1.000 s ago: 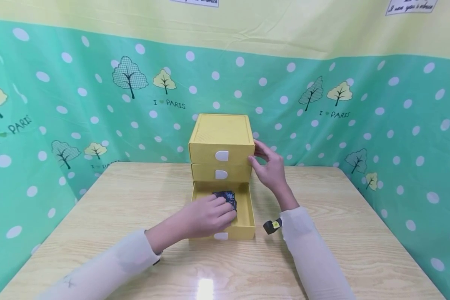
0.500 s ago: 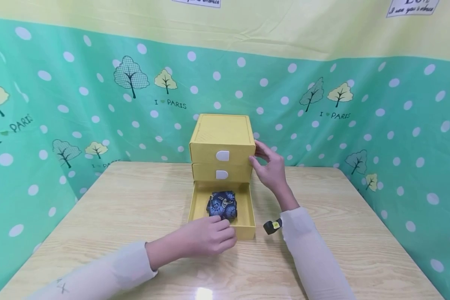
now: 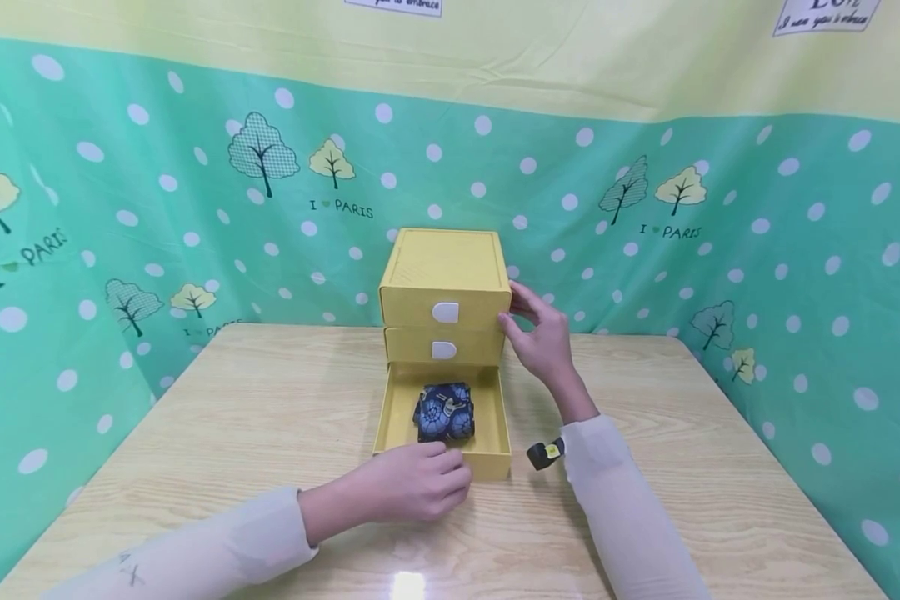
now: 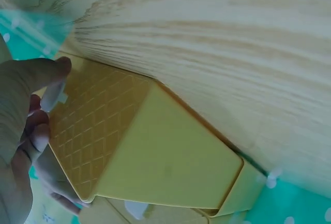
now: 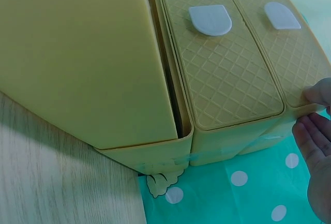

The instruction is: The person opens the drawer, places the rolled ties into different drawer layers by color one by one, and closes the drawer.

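Note:
A yellow three-tier drawer unit [image 3: 446, 258] stands at the middle of the table, its bottom drawer [image 3: 504, 417] pulled out. Inside that drawer lies a folded dark blue cloth [image 3: 444, 412] with round light patterns. My left hand [image 3: 412, 483] is at the drawer's front; in the left wrist view its thumb and fingers pinch the white handle tab [image 4: 51, 95]. With my right hand [image 3: 543, 333] I hold the unit's upper right corner, thumb on the front face and fingers along the side, as the right wrist view also shows.
The two upper drawers are pushed in, each with a white tab [image 3: 445, 312]. A wooden table [image 3: 270, 400] bears the unit. Behind and beside it hangs a green and yellow dotted curtain [image 3: 435, 175]. A black wrist camera [image 3: 545, 452] sits beside my right sleeve.
My left hand has let go of the folded cloth in the drawer and moved back toward me to the drawer front's handle tab. My right hand has stayed on the unit.

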Tool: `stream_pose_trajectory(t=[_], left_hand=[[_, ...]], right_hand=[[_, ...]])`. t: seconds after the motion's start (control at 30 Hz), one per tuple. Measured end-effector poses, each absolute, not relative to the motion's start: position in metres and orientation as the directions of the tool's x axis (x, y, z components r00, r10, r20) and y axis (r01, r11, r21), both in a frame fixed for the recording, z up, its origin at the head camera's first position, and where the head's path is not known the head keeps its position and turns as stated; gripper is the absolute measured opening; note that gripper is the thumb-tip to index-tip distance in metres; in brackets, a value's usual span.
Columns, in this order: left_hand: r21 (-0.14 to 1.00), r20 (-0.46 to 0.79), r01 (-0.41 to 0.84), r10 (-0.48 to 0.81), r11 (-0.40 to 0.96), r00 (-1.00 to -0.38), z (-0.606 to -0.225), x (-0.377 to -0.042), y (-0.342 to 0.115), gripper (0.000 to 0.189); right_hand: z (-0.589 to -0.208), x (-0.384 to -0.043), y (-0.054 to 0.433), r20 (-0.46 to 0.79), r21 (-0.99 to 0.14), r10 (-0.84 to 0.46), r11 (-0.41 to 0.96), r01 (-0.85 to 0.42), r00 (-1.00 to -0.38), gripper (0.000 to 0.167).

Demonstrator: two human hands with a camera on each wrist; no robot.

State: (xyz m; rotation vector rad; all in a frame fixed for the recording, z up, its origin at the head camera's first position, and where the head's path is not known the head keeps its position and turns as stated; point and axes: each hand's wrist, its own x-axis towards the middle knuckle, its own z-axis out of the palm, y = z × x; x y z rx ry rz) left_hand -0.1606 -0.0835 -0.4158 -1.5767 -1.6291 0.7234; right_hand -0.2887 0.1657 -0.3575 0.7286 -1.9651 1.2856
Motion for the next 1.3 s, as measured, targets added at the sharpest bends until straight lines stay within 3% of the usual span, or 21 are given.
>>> stream_pose_trajectory(t=[0.2, 0.57, 0.8, 1.0, 1.3], left_hand=[[-0.835, 0.111, 0.545, 0.993, 0.074, 0.036, -0.419, -0.160, -0.081, 0.030], [-0.842, 0.050, 0.536, 0.998, 0.058, -0.030, -0.420, -0.155, -0.078, 0.022], [-0.841, 0.059, 0.537, 0.997, 0.072, -0.041, -0.419, -0.155, -0.077, 0.022], [-0.835, 0.086, 0.544, 0.996, 0.086, -0.025, -0.416, -0.158, -0.077, 0.022], [-0.835, 0.147, 0.537, 0.989, 0.117, 0.013, -0.413, -0.166, -0.076, 0.020]], right_hand=[[-0.358, -0.289, 0.166, 0.771, -0.562, -0.089, 0.371, -0.739, -0.631, 0.049], [-0.360, -0.290, 0.164, 0.782, -0.554, -0.081, 0.362, -0.750, -0.617, 0.050], [-0.344, -0.272, 0.157, 0.779, -0.550, -0.089, 0.381, -0.743, -0.621, 0.047], [-0.359, -0.289, 0.166, 0.779, -0.550, -0.096, 0.370, -0.749, -0.620, 0.050], [-0.359, -0.289, 0.166, 0.767, -0.559, -0.097, 0.386, -0.734, -0.635, 0.049]])
